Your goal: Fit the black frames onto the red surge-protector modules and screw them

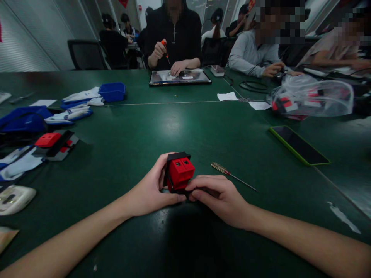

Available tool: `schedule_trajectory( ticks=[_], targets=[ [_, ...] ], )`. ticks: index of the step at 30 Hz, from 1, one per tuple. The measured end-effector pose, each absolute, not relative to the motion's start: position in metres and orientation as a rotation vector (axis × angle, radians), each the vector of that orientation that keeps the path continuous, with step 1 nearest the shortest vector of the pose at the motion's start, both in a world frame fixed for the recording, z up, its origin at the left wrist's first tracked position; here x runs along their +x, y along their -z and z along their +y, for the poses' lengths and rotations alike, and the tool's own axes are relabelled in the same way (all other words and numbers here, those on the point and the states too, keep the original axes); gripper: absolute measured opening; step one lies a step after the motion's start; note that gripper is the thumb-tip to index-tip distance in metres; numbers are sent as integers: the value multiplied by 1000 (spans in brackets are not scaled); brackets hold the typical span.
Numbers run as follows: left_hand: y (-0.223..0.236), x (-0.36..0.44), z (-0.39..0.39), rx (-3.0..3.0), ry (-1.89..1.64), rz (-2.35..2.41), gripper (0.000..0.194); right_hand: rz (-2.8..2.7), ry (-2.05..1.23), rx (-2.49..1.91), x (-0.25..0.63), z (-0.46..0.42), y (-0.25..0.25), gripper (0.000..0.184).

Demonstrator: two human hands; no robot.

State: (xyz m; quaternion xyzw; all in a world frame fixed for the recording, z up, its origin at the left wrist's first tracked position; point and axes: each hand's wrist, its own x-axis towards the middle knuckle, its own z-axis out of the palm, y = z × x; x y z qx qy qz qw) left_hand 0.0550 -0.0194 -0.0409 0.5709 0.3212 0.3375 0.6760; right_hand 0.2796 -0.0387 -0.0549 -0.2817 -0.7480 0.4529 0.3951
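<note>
My left hand (153, 193) grips a red block with a black frame (181, 170), thumb along the near side and fingers behind it. Two small dark slots show in the block's upper face. At its lower right corner, the bent fingers of my right hand (222, 197) are pinched together, with the fingertips against or very close to the block. Whatever lies between those fingertips is hidden. Just beyond my right hand, a screwdriver (232, 174) with a clear handle rests on the green table (139, 135).
On the left lie blue-and-white gloves (71, 114), a blue tray (112, 92) and another red-and-black part (49, 139). A green-edged phone (300, 144) and a clear plastic bag (321, 96) are on the right. Opposite, a person holds an orange-handled screwdriver (164, 44) over a flat panel (156, 79).
</note>
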Motion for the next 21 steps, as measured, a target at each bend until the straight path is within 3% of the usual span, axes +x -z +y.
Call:
schedule_trajectory(
  ticks=[21],
  targets=[
    [41, 54, -19, 1285, -758, 712, 81, -1813, -1284, -752, 279, -41, 59, 13]
  ],
)
